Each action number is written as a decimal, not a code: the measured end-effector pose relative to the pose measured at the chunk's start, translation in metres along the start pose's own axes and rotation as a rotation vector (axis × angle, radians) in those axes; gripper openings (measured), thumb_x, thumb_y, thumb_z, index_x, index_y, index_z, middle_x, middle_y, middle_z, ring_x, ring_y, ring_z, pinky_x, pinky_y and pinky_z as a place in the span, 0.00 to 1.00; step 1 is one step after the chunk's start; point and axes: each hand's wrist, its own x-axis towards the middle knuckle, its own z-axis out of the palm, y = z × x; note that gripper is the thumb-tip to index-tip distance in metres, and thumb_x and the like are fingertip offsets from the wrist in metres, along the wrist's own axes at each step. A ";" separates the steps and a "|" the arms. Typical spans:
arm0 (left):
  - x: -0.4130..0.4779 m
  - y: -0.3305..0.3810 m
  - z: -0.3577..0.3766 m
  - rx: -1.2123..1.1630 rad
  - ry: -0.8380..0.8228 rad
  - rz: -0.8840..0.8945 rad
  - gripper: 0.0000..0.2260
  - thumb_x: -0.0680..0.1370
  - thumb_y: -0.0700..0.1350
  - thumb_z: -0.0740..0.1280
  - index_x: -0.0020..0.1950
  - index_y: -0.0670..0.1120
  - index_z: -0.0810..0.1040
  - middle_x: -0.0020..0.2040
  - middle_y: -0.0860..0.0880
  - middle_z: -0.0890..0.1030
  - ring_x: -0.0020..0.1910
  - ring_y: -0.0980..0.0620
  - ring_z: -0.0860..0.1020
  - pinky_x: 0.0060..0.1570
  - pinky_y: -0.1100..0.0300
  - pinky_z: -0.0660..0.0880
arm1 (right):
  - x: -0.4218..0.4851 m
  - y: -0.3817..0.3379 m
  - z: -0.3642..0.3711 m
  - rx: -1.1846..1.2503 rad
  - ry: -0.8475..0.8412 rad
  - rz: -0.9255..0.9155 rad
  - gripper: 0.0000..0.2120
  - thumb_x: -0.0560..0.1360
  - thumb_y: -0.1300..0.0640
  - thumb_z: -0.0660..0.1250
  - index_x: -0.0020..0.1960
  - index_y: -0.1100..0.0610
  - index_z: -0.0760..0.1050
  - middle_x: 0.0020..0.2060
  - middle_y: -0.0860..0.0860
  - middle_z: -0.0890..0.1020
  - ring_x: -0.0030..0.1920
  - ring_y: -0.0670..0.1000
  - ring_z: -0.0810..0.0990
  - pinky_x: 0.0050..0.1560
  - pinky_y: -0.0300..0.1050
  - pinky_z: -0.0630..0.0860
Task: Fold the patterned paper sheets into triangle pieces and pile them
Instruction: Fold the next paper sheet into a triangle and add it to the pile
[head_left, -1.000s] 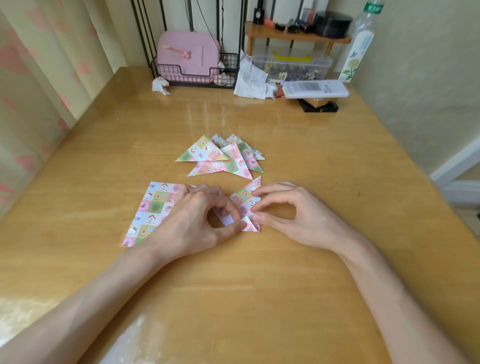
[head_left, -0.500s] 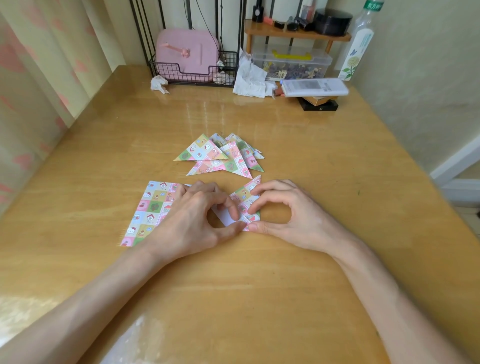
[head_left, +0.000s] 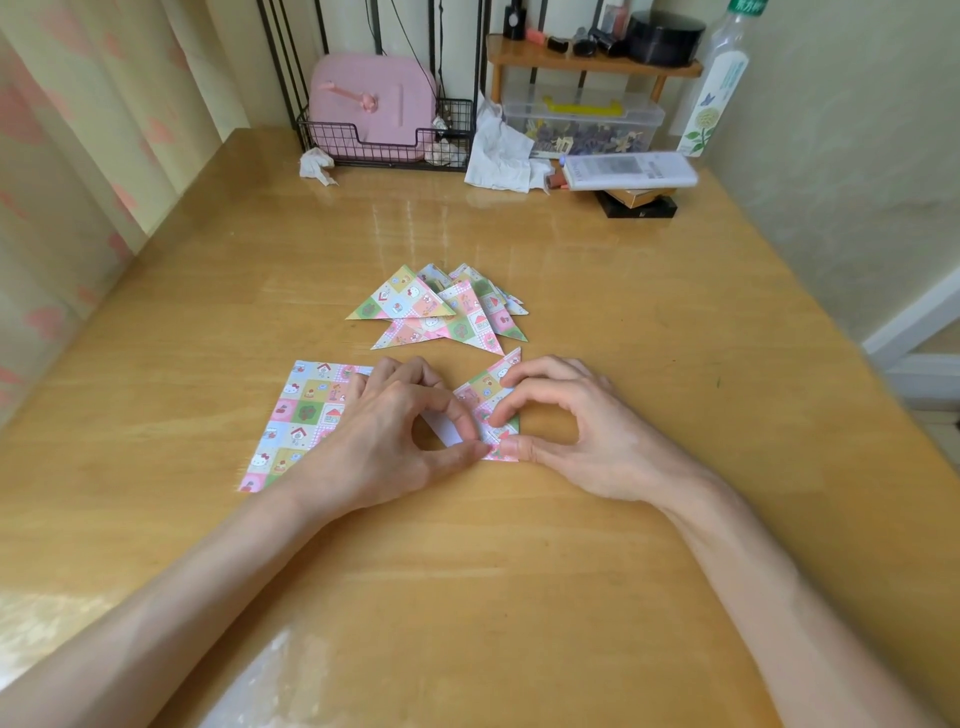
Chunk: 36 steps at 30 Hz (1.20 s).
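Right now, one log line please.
left hand: pinches half-folded sheet | right hand: pinches it | triangle pile: beyond hands | flat sheet: under left hand

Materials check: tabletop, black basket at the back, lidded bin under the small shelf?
Tabletop: wood or wood-look laminate, I can't tell which. It has grain streaks and a glossy finish that reflects light.
Basket: a thin black wire grid, probably coated metal.
Bin: clear plastic, since the contents show through its wall.
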 end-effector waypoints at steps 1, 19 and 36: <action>0.000 0.001 0.000 0.002 0.011 0.000 0.06 0.72 0.63 0.74 0.41 0.64 0.81 0.48 0.57 0.72 0.55 0.55 0.67 0.56 0.57 0.59 | 0.000 0.001 -0.001 0.017 -0.002 0.001 0.06 0.78 0.48 0.72 0.55 0.44 0.83 0.64 0.38 0.74 0.72 0.41 0.65 0.74 0.58 0.58; 0.005 0.000 -0.006 0.004 -0.043 -0.047 0.08 0.68 0.66 0.75 0.41 0.65 0.83 0.50 0.59 0.72 0.56 0.57 0.65 0.58 0.54 0.59 | 0.002 0.000 0.004 -0.014 0.019 0.005 0.12 0.72 0.43 0.77 0.54 0.42 0.82 0.63 0.36 0.73 0.69 0.38 0.65 0.70 0.49 0.59; 0.005 0.001 -0.017 0.009 -0.091 -0.069 0.07 0.68 0.63 0.77 0.38 0.67 0.81 0.51 0.61 0.71 0.57 0.67 0.61 0.58 0.58 0.62 | 0.001 -0.006 0.010 -0.049 0.037 0.040 0.10 0.73 0.44 0.76 0.53 0.41 0.80 0.60 0.34 0.71 0.68 0.37 0.63 0.62 0.43 0.56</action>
